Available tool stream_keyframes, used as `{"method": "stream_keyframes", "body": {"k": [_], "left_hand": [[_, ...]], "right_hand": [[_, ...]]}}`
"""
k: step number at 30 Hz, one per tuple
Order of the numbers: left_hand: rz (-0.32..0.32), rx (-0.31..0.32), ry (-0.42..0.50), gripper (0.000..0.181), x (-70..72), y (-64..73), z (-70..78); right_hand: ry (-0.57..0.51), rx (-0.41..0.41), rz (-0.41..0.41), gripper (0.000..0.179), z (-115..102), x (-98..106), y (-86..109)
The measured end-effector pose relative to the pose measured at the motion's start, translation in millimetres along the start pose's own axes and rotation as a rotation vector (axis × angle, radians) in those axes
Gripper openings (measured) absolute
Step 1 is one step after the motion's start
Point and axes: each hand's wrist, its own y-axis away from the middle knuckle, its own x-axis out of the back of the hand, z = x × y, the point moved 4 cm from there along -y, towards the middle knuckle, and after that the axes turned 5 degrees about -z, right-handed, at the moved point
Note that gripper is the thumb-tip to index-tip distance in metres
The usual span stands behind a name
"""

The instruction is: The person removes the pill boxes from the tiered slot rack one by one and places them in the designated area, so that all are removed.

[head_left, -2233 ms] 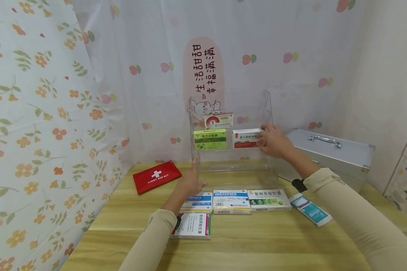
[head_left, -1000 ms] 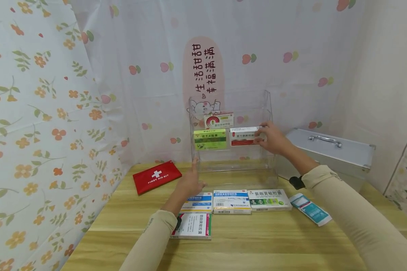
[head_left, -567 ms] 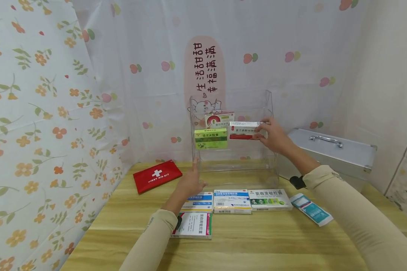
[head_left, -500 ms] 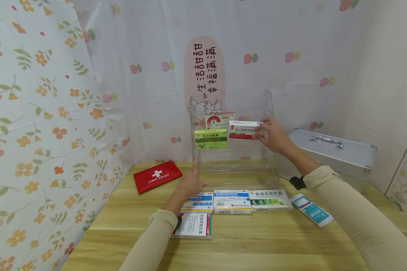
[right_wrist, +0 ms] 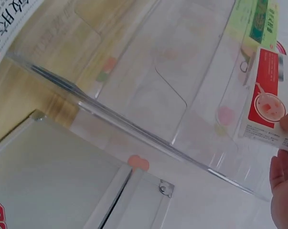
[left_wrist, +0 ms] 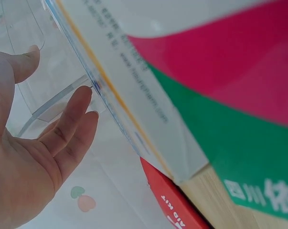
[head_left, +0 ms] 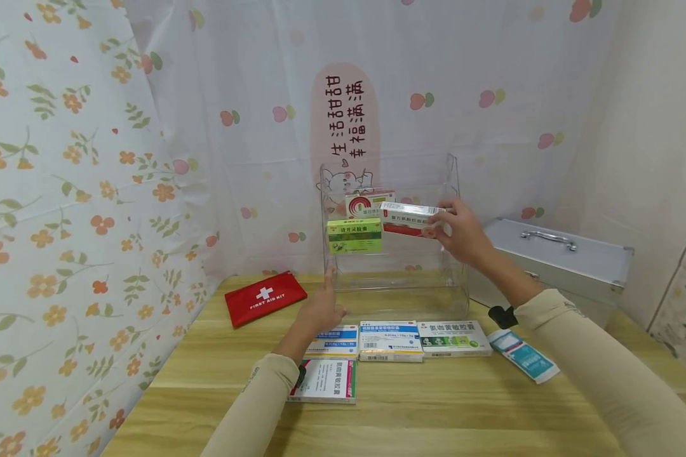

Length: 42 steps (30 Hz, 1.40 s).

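Note:
My right hand (head_left: 464,232) pinches a white-and-red medicine box (head_left: 407,219) by its right end, in front of a tiered clear acrylic rack (head_left: 403,303). The box tilts, its left end higher and close beside a green medicine box (head_left: 354,237) standing on the rack. Behind them, on a higher tier, is a white medicine box with a red ring pattern (head_left: 361,205), partly covered. In the right wrist view, thumb and fingers grip the edge of the white-and-red box (right_wrist: 268,95). My left hand (head_left: 319,308) holds nothing; its extended index finger reaches the rack's lower left side.
Two blue-and-white medicine boxes (head_left: 391,340), a green-and-white one (head_left: 454,337) and a teal packet (head_left: 524,357) lie before the rack. Nearer is a white box with a pink-green end (head_left: 326,381). A red first aid pouch (head_left: 265,298) lies left; a silver case (head_left: 554,254) stands right.
The white-and-red box has shifted left and up from its spot beside the green box, and its left end has tilted upward. The right hand moved with it; the left hand stayed in place.

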Motion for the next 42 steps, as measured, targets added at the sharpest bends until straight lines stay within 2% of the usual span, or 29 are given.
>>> {"method": "stream_keyframes", "body": {"k": [9,16,28,36,42], "left_hand": [[-0.004,0.006,0.019,0.106,-1.2,0.7,-0.1],[-0.004,0.017,0.010,0.107,-2.1,-2.2,-1.6],[0.000,0.012,0.007,0.106,-1.6,-1.7,-1.2],[0.005,0.012,0.020,0.106,-2.5,-2.2,-1.9],[0.017,0.013,0.019,0.106,-1.4,-0.6,-0.5]], "right_hand": [[-0.028,0.109,0.123,0.015,-18.7,1.6,18.1],[-0.044,0.073,0.145,0.014,-28.2,0.2,33.2],[-0.089,0.074,0.146,0.021,-37.8,-2.5,57.5],[-0.164,0.014,0.129,0.021,-54.0,-3.9,75.7],[-0.262,-0.015,0.113,0.024,-62.7,-9.0,90.1]]}}
